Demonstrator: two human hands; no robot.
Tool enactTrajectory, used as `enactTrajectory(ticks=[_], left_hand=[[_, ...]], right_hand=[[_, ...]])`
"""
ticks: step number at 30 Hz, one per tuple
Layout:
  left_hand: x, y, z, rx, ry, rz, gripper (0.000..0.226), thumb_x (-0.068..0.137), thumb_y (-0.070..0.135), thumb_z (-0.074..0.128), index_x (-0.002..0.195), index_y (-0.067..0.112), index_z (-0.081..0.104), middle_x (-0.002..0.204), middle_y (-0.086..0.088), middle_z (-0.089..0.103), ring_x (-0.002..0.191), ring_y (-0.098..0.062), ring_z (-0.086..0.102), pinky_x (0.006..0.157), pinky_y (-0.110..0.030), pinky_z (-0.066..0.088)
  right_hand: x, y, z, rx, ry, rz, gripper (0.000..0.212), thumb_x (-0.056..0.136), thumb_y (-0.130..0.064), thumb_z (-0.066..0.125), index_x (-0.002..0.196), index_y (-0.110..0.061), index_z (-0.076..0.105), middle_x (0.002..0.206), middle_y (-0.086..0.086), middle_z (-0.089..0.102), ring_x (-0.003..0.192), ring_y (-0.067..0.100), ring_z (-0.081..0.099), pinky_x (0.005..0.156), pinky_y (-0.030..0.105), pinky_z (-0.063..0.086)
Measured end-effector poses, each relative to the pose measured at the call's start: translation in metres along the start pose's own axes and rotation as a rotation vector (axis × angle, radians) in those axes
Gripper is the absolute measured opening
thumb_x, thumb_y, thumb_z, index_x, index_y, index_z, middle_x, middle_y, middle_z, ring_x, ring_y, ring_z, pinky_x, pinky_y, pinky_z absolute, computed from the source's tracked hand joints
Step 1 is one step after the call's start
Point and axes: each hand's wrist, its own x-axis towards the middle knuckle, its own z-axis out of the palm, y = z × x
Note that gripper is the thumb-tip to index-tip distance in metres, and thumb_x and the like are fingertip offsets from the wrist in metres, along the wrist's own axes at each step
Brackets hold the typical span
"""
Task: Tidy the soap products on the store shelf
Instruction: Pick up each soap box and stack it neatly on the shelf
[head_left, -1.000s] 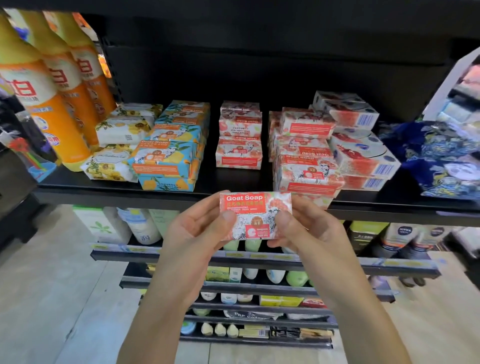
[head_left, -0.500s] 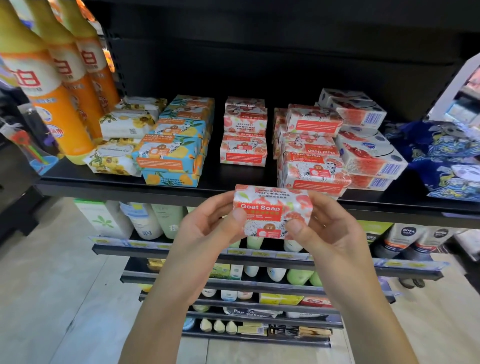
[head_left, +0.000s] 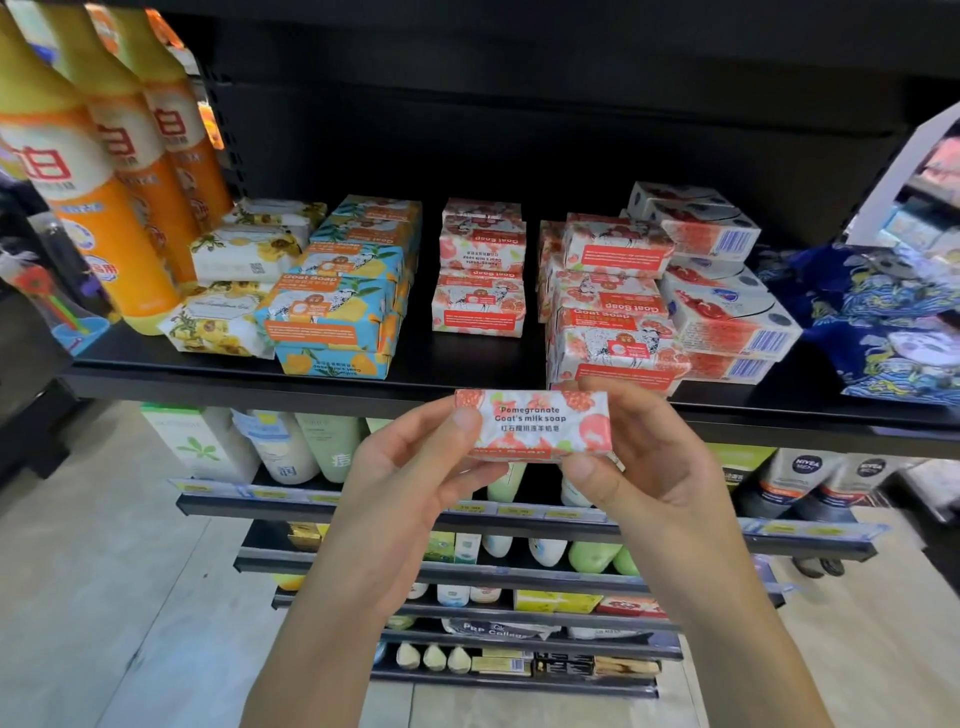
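Observation:
A red-and-white pomegranate goat soap bar (head_left: 535, 423) is held in front of the black shelf's (head_left: 249, 382) front edge, its long side face turned up to me. My left hand (head_left: 415, 478) pinches its left end and my right hand (head_left: 644, 457) pinches its right end. Behind it on the shelf stand a neat stack of the same red soap (head_left: 480, 280) and a leaning, uneven stack (head_left: 613, 312) to its right.
Blue-and-orange goat soap boxes (head_left: 337, 306) and sunflower-print packs (head_left: 234, 291) lie left of the red stacks, with orange bottles (head_left: 93, 171) beyond. White boxes with red print (head_left: 727, 312) and blue packets (head_left: 883, 322) lie to the right. Lower shelves hold bottles and tubes.
Both hands have tipped the soap bar back, so its narrow side face now shows instead of the front label. The bar has risen a little toward the shelf edge.

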Motion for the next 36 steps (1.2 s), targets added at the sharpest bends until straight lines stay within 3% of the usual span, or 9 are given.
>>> enactTrajectory(ticks=[4, 9, 12, 16, 22, 24, 26, 29, 36], left_hand=[[0.000, -0.002, 0.002, 0.022, 0.019, 0.008, 0.049, 0.084, 0.036, 0.068, 0.126, 0.010, 0.068, 0.115, -0.009, 0.077, 0.110, -0.025, 0.073, 0.097, -0.034, 0.058], [-0.001, -0.005, 0.003, 0.014, 0.031, 0.012, 0.059, 0.078, 0.037, 0.074, 0.130, 0.011, 0.065, 0.116, -0.008, 0.077, 0.112, -0.023, 0.072, 0.097, -0.033, 0.058], [-0.001, -0.005, 0.002, 0.005, 0.033, 0.009, 0.055, 0.082, 0.033, 0.077, 0.131, 0.012, 0.064, 0.117, -0.008, 0.076, 0.114, -0.022, 0.071, 0.096, -0.032, 0.057], [-0.001, -0.007, 0.000, 0.010, 0.043, 0.003, 0.057, 0.078, 0.032, 0.078, 0.131, 0.016, 0.065, 0.115, -0.007, 0.077, 0.114, -0.020, 0.071, 0.095, -0.029, 0.057], [-0.001, -0.010, -0.005, 0.063, 0.009, 0.004, 0.058, 0.082, 0.030, 0.072, 0.139, 0.030, 0.061, 0.123, 0.001, 0.073, 0.122, -0.017, 0.066, 0.106, -0.039, 0.048], [-0.001, -0.010, -0.005, 0.067, 0.017, -0.009, 0.059, 0.082, 0.038, 0.076, 0.139, 0.028, 0.061, 0.126, 0.001, 0.073, 0.123, -0.017, 0.065, 0.109, -0.045, 0.046], [0.000, -0.010, -0.004, 0.064, 0.023, -0.025, 0.062, 0.083, 0.046, 0.074, 0.139, 0.022, 0.061, 0.126, -0.002, 0.073, 0.122, -0.020, 0.066, 0.109, -0.048, 0.047], [0.000, -0.009, -0.003, 0.033, 0.040, -0.048, 0.055, 0.089, 0.049, 0.073, 0.128, 0.011, 0.067, 0.118, -0.008, 0.075, 0.116, -0.025, 0.070, 0.100, -0.040, 0.056], [0.001, -0.012, -0.004, 0.027, 0.014, -0.060, 0.048, 0.084, 0.031, 0.065, 0.125, 0.006, 0.069, 0.113, -0.013, 0.077, 0.107, -0.026, 0.073, 0.088, -0.032, 0.061]], right_hand=[[0.001, -0.002, 0.002, -0.031, 0.050, 0.149, 0.053, 0.081, -0.048, 0.076, 0.130, -0.032, 0.065, 0.127, -0.005, 0.071, 0.119, 0.017, 0.067, 0.100, 0.025, 0.054], [0.003, -0.003, 0.009, -0.019, 0.103, 0.267, 0.066, 0.077, -0.064, 0.077, 0.125, -0.020, 0.067, 0.116, -0.001, 0.075, 0.096, 0.023, 0.076, 0.099, 0.045, 0.054], [0.003, -0.002, 0.009, 0.003, 0.124, 0.288, 0.058, 0.075, -0.053, 0.077, 0.119, -0.016, 0.069, 0.112, 0.001, 0.076, 0.092, 0.024, 0.077, 0.098, 0.039, 0.055], [0.003, 0.001, 0.007, 0.035, 0.108, 0.266, 0.048, 0.076, -0.041, 0.074, 0.117, -0.017, 0.071, 0.107, -0.002, 0.078, 0.099, 0.020, 0.075, 0.081, 0.018, 0.057], [0.004, 0.004, 0.002, 0.032, 0.054, 0.176, 0.046, 0.075, -0.025, 0.076, 0.121, -0.023, 0.069, 0.104, -0.016, 0.077, 0.103, 0.000, 0.071, 0.080, 0.012, 0.054], [0.004, 0.005, -0.001, 0.017, 0.025, 0.134, 0.047, 0.075, -0.017, 0.077, 0.121, -0.023, 0.068, 0.107, -0.017, 0.076, 0.107, -0.001, 0.069, 0.084, 0.015, 0.054], [0.004, 0.007, -0.002, 0.003, 0.000, 0.087, 0.053, 0.073, -0.012, 0.079, 0.124, -0.019, 0.066, 0.116, -0.005, 0.075, 0.114, 0.013, 0.069, 0.090, 0.024, 0.056], [0.003, 0.010, -0.004, 0.047, -0.023, 0.048, 0.058, 0.072, -0.002, 0.078, 0.128, -0.011, 0.061, 0.118, 0.002, 0.074, 0.115, 0.020, 0.069, 0.090, 0.027, 0.057], [0.003, 0.014, -0.008, 0.062, -0.102, 0.051, 0.060, 0.078, 0.006, 0.074, 0.132, -0.011, 0.057, 0.126, 0.005, 0.068, 0.121, 0.025, 0.064, 0.094, 0.031, 0.055]])
